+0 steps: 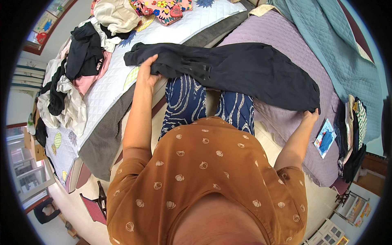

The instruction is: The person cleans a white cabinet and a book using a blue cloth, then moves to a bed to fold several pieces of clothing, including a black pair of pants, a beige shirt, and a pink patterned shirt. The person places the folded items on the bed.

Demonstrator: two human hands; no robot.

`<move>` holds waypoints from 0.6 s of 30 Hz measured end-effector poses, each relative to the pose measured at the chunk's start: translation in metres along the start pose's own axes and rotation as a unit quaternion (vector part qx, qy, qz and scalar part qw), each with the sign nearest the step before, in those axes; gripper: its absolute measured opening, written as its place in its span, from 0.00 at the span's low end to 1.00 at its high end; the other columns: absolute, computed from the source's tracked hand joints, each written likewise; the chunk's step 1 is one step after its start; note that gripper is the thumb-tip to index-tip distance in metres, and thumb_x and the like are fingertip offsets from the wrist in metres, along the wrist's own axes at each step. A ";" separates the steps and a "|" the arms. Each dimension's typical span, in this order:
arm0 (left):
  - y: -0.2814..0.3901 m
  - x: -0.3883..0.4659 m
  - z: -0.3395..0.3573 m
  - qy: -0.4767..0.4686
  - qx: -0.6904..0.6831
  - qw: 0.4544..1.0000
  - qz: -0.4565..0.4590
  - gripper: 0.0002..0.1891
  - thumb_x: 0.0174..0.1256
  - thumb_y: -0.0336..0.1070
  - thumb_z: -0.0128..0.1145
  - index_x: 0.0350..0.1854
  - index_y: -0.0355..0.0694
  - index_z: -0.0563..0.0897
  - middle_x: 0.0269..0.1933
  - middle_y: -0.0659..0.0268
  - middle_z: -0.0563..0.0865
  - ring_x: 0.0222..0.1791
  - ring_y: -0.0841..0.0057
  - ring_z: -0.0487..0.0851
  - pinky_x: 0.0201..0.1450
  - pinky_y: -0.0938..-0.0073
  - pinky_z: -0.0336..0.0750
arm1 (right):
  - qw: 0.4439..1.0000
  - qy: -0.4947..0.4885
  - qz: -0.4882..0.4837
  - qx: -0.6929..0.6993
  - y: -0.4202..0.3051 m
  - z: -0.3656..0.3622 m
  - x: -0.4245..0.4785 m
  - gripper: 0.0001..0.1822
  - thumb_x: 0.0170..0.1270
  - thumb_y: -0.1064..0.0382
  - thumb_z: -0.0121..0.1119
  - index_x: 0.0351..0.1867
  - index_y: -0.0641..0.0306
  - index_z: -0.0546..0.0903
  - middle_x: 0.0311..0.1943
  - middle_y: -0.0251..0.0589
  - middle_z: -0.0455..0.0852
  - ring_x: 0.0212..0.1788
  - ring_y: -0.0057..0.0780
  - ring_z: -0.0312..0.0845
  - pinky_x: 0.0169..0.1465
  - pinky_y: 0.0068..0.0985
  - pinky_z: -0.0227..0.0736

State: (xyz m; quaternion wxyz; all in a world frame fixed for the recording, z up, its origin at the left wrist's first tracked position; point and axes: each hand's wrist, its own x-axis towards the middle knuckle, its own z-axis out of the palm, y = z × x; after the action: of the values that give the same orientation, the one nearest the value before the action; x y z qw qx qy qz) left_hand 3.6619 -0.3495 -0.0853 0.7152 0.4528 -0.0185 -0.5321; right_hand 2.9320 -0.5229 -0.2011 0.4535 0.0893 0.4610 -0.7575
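Observation:
A long black cloth garment (245,65), possibly trousers, stretches sideways over my knees from the white bed cover to the lilac bedspread. My left hand (150,72) grips its bunched left part, thumb on top and the other fingers mostly hidden beneath. At the far right corner, my right hand (311,115) pinches the edge between thumb and fingers. The cloth is creased and folded near the middle, where a small shiny patch (203,68) shows. Beneath it are my blue patterned trousers (185,98).
On the white quilted cover (107,101) lies a heap of loose clothes, with a black garment (82,52) on top. Folded clothes (352,128) stand stacked on the right bed's lilac bedspread (284,39), beside a small printed card (325,139). A folding stool (95,205) is at lower left.

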 end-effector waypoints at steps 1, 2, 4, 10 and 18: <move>0.009 0.001 0.012 -0.022 -0.009 1.000 0.005 0.18 0.60 0.25 0.63 0.54 0.38 0.81 0.52 0.58 0.87 0.52 0.61 0.86 0.56 0.49 0.81 | 1.000 -0.002 -0.005 -0.001 -0.009 -0.009 0.014 0.28 0.75 0.52 0.50 0.66 0.73 0.73 0.68 0.50 0.75 0.69 0.45 0.71 0.75 0.44 0.61; 0.022 0.010 0.004 -0.043 -0.004 0.998 0.049 0.19 0.59 0.23 0.62 0.54 0.37 0.81 0.51 0.57 0.87 0.51 0.61 0.86 0.57 0.53 0.81 | 1.000 -0.009 -0.006 -0.007 -0.008 -0.010 0.025 0.28 0.75 0.52 0.50 0.66 0.74 0.73 0.68 0.50 0.75 0.69 0.45 0.71 0.75 0.44 0.61; 0.043 0.019 -0.005 -0.104 0.008 0.980 0.167 0.21 0.57 0.18 0.59 0.55 0.36 0.79 0.50 0.56 0.87 0.50 0.62 0.86 0.59 0.60 0.81 | 1.000 -0.020 -0.012 -0.019 -0.006 -0.013 0.041 0.28 0.74 0.52 0.50 0.66 0.75 0.73 0.68 0.50 0.75 0.69 0.44 0.71 0.75 0.43 0.62; 0.087 0.026 -0.045 -0.117 -0.019 0.952 0.281 0.16 0.57 0.16 0.57 0.48 0.33 0.79 0.46 0.56 0.86 0.47 0.65 0.86 0.56 0.65 0.82 | 1.000 -0.005 0.003 0.003 0.013 -0.031 0.042 0.28 0.75 0.52 0.49 0.67 0.72 0.73 0.69 0.51 0.73 0.70 0.45 0.69 0.75 0.46 0.61; 0.077 0.062 -0.150 0.312 0.372 0.712 0.507 0.16 0.58 0.42 0.69 0.39 0.33 0.86 0.42 0.54 0.85 0.44 0.63 0.83 0.51 0.64 0.76 | 0.996 -0.032 -0.011 -0.079 0.026 -0.014 0.025 0.31 0.75 0.49 0.45 0.70 0.69 0.70 0.71 0.51 0.71 0.72 0.47 0.66 0.74 0.48 0.61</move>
State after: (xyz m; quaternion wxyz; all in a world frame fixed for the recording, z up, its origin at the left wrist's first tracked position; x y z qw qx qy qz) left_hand 3.8223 -0.3022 -0.1507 0.6165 0.7453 -0.2172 0.1316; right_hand 2.9331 -0.5313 -0.2390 0.4654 0.0240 0.5054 -0.7262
